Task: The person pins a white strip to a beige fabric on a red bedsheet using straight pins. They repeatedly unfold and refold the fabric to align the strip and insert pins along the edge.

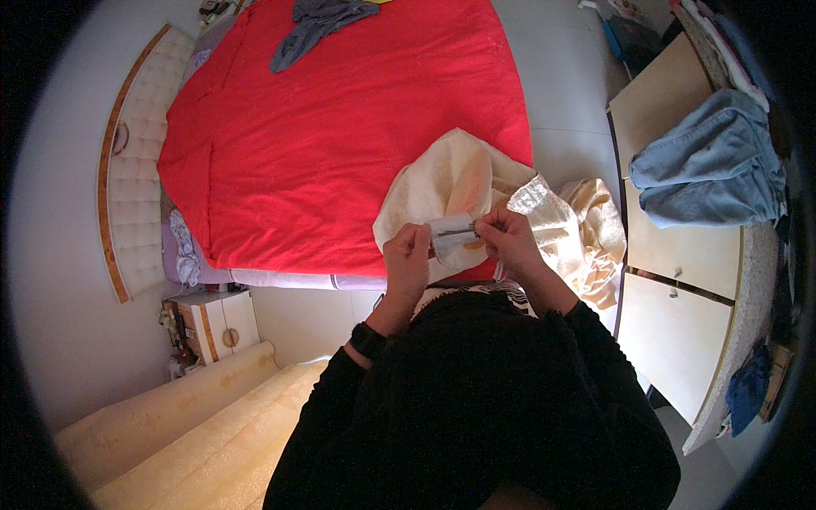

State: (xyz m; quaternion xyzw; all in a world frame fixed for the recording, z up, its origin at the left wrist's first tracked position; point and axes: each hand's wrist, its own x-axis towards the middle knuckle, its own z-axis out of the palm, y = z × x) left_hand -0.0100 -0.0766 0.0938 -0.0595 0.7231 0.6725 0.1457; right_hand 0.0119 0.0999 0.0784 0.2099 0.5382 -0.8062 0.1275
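Between my hands is a small pale piece with a dark line across it; whether it is a cloth strip or a packet I cannot tell. My left hand (409, 255) pinches its left end between thumb and fingers. At its right end, the thumb and fingertips of my right hand (508, 239) pinch the edge. A large cream patterned cloth (440, 172), perhaps a curtain, lies beyond and under my hands on the corner of the red bedspread (331, 140). Its bunched folds hang off the bed to the right, in bright light.
A grey garment (312, 29) lies at the bed's far side. On the right, folded blue jeans (707, 166) rest on a cabinet (679, 338). A white bedside cabinet (233, 322) stands at the left, near a long cream curtain (210, 427).
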